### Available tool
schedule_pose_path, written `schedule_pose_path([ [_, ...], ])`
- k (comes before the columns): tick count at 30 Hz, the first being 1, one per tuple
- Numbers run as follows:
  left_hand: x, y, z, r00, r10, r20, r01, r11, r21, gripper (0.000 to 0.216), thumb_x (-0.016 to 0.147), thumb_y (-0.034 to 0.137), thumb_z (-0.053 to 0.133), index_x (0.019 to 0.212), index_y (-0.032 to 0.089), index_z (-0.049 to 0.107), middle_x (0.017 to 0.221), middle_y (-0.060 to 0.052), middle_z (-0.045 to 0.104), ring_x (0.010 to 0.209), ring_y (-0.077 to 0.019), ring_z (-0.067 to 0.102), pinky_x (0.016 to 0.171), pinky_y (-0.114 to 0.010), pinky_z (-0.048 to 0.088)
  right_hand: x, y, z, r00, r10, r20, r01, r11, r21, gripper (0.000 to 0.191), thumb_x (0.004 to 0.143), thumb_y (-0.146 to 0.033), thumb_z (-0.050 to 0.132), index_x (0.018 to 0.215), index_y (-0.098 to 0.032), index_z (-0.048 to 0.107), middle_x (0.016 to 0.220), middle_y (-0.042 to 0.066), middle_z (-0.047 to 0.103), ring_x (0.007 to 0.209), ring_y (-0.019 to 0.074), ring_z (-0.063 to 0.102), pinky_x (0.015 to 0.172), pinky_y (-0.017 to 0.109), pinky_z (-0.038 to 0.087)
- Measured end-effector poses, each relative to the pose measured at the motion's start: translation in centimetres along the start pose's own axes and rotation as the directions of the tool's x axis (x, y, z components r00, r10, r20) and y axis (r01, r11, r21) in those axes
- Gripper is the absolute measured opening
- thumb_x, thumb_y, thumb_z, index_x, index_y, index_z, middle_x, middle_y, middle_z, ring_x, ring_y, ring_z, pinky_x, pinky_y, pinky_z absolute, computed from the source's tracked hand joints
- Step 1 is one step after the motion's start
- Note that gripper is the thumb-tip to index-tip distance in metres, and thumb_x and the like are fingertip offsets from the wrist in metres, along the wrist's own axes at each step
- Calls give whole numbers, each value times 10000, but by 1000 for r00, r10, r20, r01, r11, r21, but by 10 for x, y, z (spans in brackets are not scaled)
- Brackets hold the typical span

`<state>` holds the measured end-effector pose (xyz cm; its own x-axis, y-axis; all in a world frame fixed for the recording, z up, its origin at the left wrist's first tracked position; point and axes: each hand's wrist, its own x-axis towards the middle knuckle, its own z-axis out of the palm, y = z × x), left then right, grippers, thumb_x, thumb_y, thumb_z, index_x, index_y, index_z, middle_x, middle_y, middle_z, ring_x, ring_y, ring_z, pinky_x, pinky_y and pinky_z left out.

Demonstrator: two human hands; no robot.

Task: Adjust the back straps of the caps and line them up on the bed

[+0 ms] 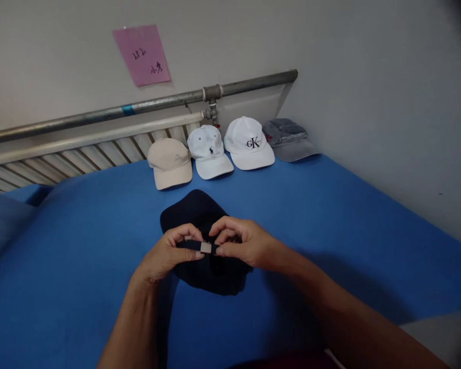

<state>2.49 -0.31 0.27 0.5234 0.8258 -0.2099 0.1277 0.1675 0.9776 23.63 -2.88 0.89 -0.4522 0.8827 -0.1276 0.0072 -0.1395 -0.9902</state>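
A dark navy cap (194, 210) lies on the blue sheet (80, 246) in front of me. Both hands meet over its back. My left hand (169, 253) pinches the cap's adjuster strap from the left. My right hand (242, 243) pinches the same strap from the right, with the small metal buckle (206, 247) showing between the two thumbs. The fingers of both hands are curled closed on the strap.
Several caps sit in a row by the wall: beige (170, 163), pale blue (209, 152), white with black letters (249, 143), grey (290, 139). Behind them run a metal pipe (138, 107) and a slatted rail. A pink note (142, 54) hangs on the wall.
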Motion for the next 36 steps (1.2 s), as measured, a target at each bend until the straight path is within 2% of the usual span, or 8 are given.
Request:
schedule_pose_path([
  [4, 1, 0, 0, 1000, 0, 14, 0, 1000, 12, 171, 651, 188, 793, 753, 201, 657, 732, 35, 612, 695, -106, 525, 656, -210, 393, 0, -1, 3, 1000, -29, -6, 29, 999, -18, 223, 719, -162, 638, 933, -194, 582, 741, -28, 646, 647, 94, 545, 609, 228, 398],
  [9, 0, -5, -3, 996, 52, -69, -50, 998, 31, 159, 659, 174, 781, 763, 209, 665, 767, 36, 621, 741, -112, 527, 705, -218, 390, -7, -8, -5, 1000, -18, -20, 15, 988, -154, 284, 723, -167, 652, 996, -210, 585, 771, -29, 643, 625, 90, 530, 569, 217, 390],
  [12, 0, -6, -4, 997, 51, -64, -49, 998, 32, 167, 654, 181, 788, 761, 204, 662, 756, 36, 613, 723, -110, 515, 689, -220, 385, -8, -10, -8, 1000, -29, -9, 27, 981, -193, 251, 744, -170, 631, 989, -206, 591, 755, -26, 650, 619, 92, 517, 570, 220, 384],
  [20, 0, -3, -2, 997, 72, 0, -72, 996, 57, 160, 667, 162, 781, 762, 196, 657, 770, 38, 617, 757, -108, 527, 716, -218, 387, -7, -8, -5, 998, -64, 8, 64, 989, -137, 211, 740, -184, 647, 946, -184, 601, 766, -15, 658, 658, 95, 544, 586, 213, 389],
  [26, 0, -4, -2, 996, 94, -11, -93, 994, 55, 163, 679, 159, 776, 782, 204, 657, 774, 46, 628, 764, -101, 535, 728, -213, 398, -6, -8, -5, 999, -46, -10, 44, 986, -160, 188, 754, -232, 645, 930, -184, 601, 715, -19, 632, 628, 97, 528, 565, 222, 379],
  [36, -1, -2, 3, 999, 34, 20, -34, 999, 40, 180, 689, 194, 778, 802, 190, 637, 780, 32, 638, 731, -103, 539, 687, -220, 406, -6, -4, -1, 995, -103, -7, 101, 984, -146, 151, 762, -228, 639, 902, -186, 598, 728, -17, 620, 676, 104, 548, 622, 234, 417],
])
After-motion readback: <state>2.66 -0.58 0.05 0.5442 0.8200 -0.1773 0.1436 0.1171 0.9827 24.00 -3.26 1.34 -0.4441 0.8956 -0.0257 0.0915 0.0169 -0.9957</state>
